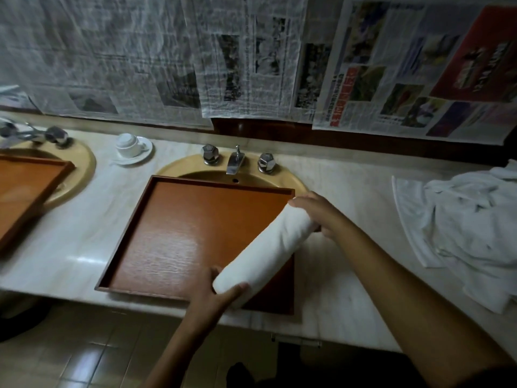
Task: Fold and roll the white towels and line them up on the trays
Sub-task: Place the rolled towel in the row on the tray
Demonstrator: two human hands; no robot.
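White rolled towel held over wooden tray.

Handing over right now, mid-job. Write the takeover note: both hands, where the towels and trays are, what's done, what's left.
Left hand holds the near end of the rolled towel; right hand holds its far end.
The roll lies slantwise over the right side of the middle tray; whether it rests on the tray is unclear. The second tray sits to the left.
Done: one towel rolled, not yet lined up.
Left: set this roll straight on the tray, then fold and roll the loose towels heaped on the counter to the right.
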